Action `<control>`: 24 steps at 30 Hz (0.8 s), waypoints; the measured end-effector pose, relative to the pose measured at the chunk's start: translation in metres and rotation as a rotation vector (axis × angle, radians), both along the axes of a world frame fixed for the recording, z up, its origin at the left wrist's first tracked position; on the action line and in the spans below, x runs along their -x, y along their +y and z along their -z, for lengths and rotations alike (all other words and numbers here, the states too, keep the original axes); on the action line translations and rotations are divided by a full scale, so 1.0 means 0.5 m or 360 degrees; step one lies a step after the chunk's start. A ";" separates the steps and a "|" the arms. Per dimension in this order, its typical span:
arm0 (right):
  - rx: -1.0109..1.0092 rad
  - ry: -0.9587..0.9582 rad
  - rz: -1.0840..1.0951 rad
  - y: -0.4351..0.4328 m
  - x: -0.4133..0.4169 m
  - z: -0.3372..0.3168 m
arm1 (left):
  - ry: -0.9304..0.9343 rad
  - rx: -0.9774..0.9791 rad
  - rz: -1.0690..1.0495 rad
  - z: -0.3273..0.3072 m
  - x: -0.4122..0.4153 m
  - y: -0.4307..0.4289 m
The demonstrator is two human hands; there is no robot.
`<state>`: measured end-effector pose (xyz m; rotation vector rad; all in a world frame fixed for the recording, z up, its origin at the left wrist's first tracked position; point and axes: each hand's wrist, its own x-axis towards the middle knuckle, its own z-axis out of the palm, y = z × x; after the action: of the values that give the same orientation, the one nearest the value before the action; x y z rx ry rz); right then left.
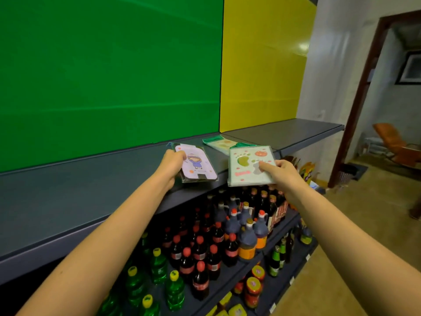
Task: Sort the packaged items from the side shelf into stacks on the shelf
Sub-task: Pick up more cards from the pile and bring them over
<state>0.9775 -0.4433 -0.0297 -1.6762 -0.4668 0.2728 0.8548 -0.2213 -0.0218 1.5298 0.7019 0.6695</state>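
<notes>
My left hand (171, 164) grips a pink package with a cartoon girl (197, 165) by its left edge, the package lying on the grey shelf (79, 197) near its front lip. In my right hand (278, 172) is a pale green package with a footprint print (247, 166), pinched at its right side and held just in front of the shelf edge. Another pale green package (222, 143) lies flat on the shelf behind both, near the corner where the green and yellow panels meet.
The grey side shelf (296, 131) runs off to the right under the yellow panel (262, 76). Below are shelves of cola bottles (200, 252), green soda bottles (159, 267), dark sauce jugs (248, 238) and jars (252, 290). A doorway (373, 110) opens at the right.
</notes>
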 end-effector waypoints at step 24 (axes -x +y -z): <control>0.0440 -0.0168 -0.0548 0.310 -0.466 -0.040 | 0.1365 -0.0961 -0.0666 0.033 -0.242 0.114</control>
<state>1.2104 -0.2885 -0.0095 -1.8803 -0.8296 0.5219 0.9757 -0.1643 -0.0381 2.2865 1.6000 0.5322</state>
